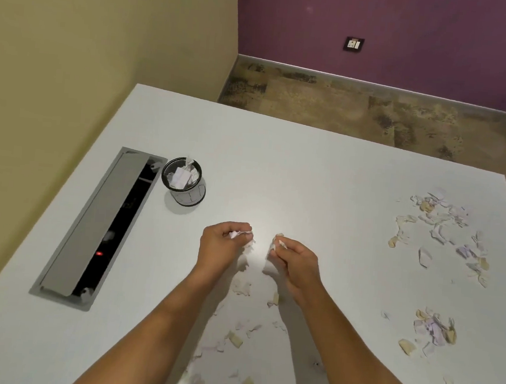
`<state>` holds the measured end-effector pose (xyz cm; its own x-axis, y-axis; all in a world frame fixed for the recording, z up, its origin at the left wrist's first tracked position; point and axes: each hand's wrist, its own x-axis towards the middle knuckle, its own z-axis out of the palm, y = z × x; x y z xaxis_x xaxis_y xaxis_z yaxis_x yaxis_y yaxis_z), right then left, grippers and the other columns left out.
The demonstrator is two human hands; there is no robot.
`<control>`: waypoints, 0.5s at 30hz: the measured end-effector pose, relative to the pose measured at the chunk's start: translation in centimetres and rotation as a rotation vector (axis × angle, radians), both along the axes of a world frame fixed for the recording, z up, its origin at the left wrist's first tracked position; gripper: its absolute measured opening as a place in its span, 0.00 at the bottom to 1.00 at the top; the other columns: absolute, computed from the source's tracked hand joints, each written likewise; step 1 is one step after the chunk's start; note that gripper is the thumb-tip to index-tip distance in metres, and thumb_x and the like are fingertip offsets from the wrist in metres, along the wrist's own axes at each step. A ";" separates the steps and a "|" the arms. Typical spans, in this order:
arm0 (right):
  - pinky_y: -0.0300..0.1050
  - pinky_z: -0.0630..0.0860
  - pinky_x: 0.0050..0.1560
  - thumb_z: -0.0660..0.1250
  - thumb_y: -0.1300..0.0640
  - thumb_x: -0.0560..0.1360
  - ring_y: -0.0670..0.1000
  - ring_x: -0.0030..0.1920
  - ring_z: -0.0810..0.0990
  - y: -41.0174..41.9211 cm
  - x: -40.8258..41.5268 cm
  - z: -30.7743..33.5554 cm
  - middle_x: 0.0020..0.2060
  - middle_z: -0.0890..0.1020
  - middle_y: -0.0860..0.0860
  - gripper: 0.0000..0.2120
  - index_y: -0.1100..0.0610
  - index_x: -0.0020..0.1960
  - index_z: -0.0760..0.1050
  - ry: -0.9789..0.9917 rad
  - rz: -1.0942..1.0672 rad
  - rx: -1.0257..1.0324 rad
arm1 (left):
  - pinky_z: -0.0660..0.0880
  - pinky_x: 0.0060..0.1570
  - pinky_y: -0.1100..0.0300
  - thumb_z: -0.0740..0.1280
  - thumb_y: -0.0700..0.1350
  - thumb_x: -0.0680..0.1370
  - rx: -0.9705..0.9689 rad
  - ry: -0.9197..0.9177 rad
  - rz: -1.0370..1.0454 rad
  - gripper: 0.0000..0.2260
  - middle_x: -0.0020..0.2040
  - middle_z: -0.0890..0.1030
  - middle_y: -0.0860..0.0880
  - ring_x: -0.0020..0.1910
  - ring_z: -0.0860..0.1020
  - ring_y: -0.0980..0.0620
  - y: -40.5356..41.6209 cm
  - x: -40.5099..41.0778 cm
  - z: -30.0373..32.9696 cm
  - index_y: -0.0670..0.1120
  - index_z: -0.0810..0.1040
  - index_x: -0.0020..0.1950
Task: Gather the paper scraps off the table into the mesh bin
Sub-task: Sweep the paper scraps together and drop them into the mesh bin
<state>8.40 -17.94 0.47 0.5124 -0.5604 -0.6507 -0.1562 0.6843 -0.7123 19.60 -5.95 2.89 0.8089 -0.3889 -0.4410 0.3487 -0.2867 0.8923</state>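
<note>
Many paper scraps (445, 221) litter the white desk (308, 172), mostly right and near; light, flimsy bits, probably best pinched in bunches. Left hand (221, 244) and right hand (296, 257) each hold crumpled scraps in curled fingers. The mesh bin (183, 182), partly filled, stands upright to the left.

Your mesh bin (184, 182) stands upright at the table's (308, 178) far left, already holding crumpled white paper. Torn white, cream and lilac paper scraps (445, 221) lie scattered at the right and near you.
</note>
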 end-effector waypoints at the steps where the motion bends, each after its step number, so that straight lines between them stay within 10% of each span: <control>1: 0.39 0.81 0.41 0.70 0.70 0.73 0.48 0.37 0.84 0.6 1.3 0.3 0.38 0.86 0.53 0.07 0.65 0.50 0.81 -0.016 0.001 0.000 | 0.76 0.33 0.70 0.75 0.36 0.71 -0.013 -0.004 0.030 0.06 0.44 0.86 0.53 0.37 0.82 0.63 0.4 0.8 0.4 0.48 0.85 0.42; 9: 0.37 0.80 0.44 0.70 0.71 0.72 0.47 0.38 0.84 3.3 11.6 4.0 0.40 0.86 0.46 0.07 0.61 0.44 0.82 -0.167 0.073 -0.053 | 0.76 0.54 0.61 0.76 0.38 0.70 -0.003 -0.152 0.123 0.07 0.45 0.85 0.54 0.48 0.82 0.56 2.8 9.1 2.7 0.50 0.85 0.42; 15: 0.45 0.81 0.50 0.71 0.71 0.72 0.52 0.37 0.81 4.4 18.0 5.4 0.47 0.84 0.57 0.08 0.69 0.51 0.81 -0.105 0.159 -0.234 | 0.78 0.51 0.57 0.75 0.39 0.70 0.047 -0.268 0.168 0.08 0.43 0.85 0.54 0.45 0.82 0.54 3.1 14.6 3.6 0.53 0.83 0.39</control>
<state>26.42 -13.53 5.84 0.6631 -0.5966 -0.4521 -0.1654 0.4722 -0.8658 34.22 -2.84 6.53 0.9499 -0.2248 -0.2173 0.1483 -0.2879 0.9461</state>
